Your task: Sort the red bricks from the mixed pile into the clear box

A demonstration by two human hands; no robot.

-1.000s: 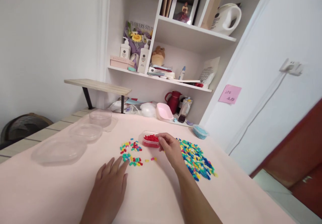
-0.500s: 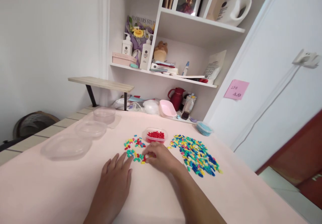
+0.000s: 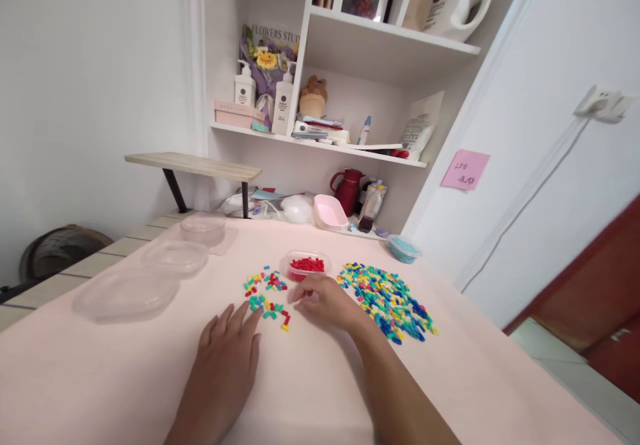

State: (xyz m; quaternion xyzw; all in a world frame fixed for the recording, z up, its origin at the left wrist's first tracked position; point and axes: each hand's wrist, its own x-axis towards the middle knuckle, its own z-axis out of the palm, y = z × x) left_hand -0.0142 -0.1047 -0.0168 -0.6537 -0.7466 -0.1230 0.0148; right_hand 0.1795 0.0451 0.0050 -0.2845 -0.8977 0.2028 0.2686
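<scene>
My left hand [image 3: 227,348] lies flat on the pink tabletop with its fingers stretched out. Its fingertips are beside a small scatter of green, red, yellow and blue pieces [image 3: 271,307], shaped like little capsules. To the right of that scatter, my right hand [image 3: 327,300] is curled with thumb and fingers drawn together; whatever they pinch, if anything, is hidden. Just beyond the right hand stands a clear plastic tub [image 3: 326,258] with red pieces [image 3: 307,265] in it. A big mixed heap of coloured pieces [image 3: 387,298] spreads to the right of my right wrist.
Several clear containers [image 3: 175,258] line the table's left side. A tub of light-blue pieces [image 3: 403,250] sits at the back right. Along the back are a pink dish [image 3: 331,212], a red jug [image 3: 349,191], bottles [image 3: 371,206] and a small wooden shelf [image 3: 195,163].
My right hand has drawn slightly away from the small scatter, uncovering red and yellow pieces at its near right end. The left hand stays in place; the view has shifted slightly.
</scene>
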